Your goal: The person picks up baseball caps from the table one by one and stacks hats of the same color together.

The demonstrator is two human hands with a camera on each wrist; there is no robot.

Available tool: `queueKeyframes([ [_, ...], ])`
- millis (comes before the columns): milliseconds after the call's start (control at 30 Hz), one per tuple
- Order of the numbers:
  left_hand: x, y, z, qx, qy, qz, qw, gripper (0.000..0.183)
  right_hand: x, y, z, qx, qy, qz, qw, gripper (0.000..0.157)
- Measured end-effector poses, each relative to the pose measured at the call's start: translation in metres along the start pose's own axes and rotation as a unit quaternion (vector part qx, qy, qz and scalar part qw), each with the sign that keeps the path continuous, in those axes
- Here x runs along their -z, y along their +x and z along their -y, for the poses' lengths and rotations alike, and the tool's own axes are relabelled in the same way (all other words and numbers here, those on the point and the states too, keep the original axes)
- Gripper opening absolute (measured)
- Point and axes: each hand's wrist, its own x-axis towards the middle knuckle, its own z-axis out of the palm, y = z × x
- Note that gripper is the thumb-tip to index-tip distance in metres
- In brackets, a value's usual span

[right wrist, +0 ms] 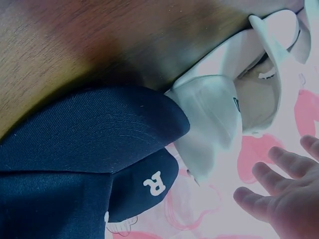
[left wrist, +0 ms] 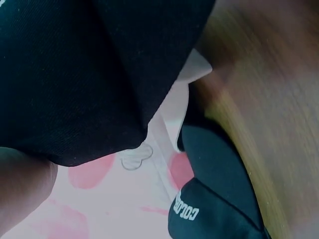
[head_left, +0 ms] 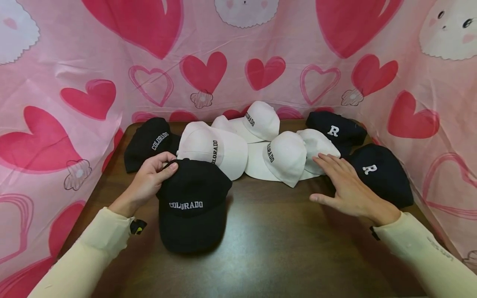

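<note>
My left hand pinches a black baseball cap by the back of its crown, thumb in front; its brim hangs toward me and white COLORADO lettering faces up. In the left wrist view that cap fills the upper left. A second black COLORADO cap lies behind the left hand. My right hand is spread with straight fingers, its fingertips overlapping a white cap in the head view. The right wrist view shows these fingers holding nothing. Beside that hand is a navy cap with a white R.
White COLORADO caps fill the middle of the brown table, with another white cap at the back. A second navy R cap sits back right. A pink heart-print cloth hangs around the table's back and sides.
</note>
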Motion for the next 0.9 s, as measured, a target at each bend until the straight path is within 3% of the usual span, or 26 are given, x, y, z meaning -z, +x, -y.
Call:
queueKeyframes([
  [400,-0.014,0.007,0.010,0.033,0.011,-0.017,0.9992,0.012,0.000,0.002,0.001,0.009,0.005,-0.003,1.000,0.105],
  [900,-0.032,0.018,0.025,0.092,0.068,-0.029,0.9930,0.020,-0.009,0.003,0.005,0.022,0.006,-0.004,1.000,0.110],
])
